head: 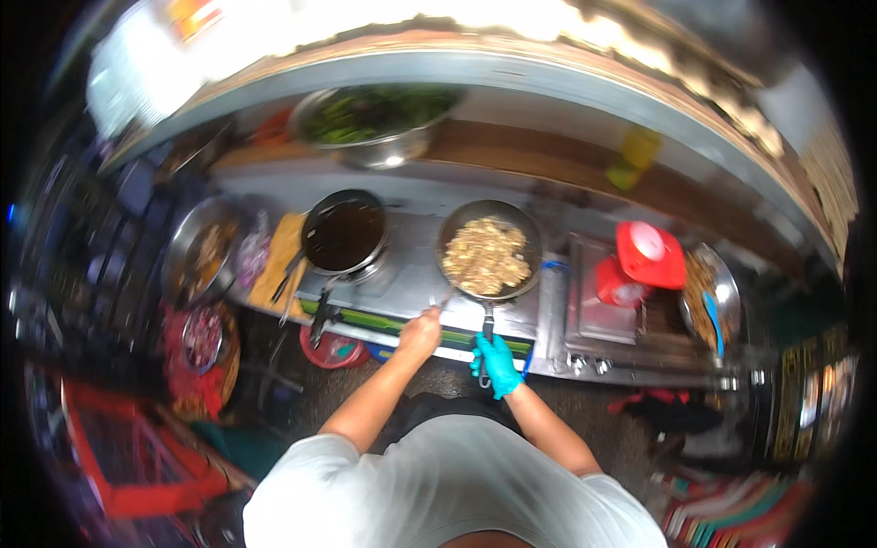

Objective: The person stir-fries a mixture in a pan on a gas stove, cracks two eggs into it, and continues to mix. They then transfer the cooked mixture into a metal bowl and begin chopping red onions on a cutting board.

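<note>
My left hand (pixel 421 334), bare, is closed around the handle of a thin utensil (pixel 447 298) that reaches to the near left rim of a frying pan (pixel 536 236). Pale, browned chopped food (pixel 485 255) covers much of the pan's bottom. In a teal glove, my right hand (pixel 496 364) grips the pan's black handle (pixel 488 325). To the left, a second pan (pixel 344 231) holds dark liquid and sits on a burner, its handle pointing towards me. The utensil's tip is too blurred to make out.
A yellow cutting board (pixel 277 264) with a knife lies left of the dark pan. Steel bowls of food stand at the far left (pixel 179 250) and far right (pixel 732 288). A red kitchen scale (pixel 627 274) stands to the right. Behind, a large bowl of greens (pixel 377 140) rests below an overhead ledge.
</note>
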Demonstrator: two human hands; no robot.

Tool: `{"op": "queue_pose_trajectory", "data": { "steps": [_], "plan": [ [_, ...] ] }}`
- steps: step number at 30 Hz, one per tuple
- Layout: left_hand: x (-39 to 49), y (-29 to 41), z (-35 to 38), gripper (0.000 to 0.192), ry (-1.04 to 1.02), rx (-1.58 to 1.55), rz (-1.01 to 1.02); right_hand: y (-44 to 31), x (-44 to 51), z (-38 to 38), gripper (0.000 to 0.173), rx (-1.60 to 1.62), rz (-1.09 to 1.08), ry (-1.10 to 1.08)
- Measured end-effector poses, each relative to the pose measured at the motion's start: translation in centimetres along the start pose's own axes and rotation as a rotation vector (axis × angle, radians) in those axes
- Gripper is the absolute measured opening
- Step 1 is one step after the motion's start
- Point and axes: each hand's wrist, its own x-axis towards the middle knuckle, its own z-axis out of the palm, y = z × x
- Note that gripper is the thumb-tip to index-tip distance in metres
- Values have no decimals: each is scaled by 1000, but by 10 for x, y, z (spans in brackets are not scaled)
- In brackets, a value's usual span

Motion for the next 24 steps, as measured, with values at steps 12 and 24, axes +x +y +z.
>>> {"op": "queue_pose_trajectory", "data": {
  "steps": [12, 24],
  "plan": [
    [74, 60, -65, 21, 201, 278, -24, 47, 27, -67, 70, 167, 164, -330],
    [-244, -98, -93, 12, -50, 38, 125, 131, -5, -5, 63, -248, 352, -215]
  ]
}}
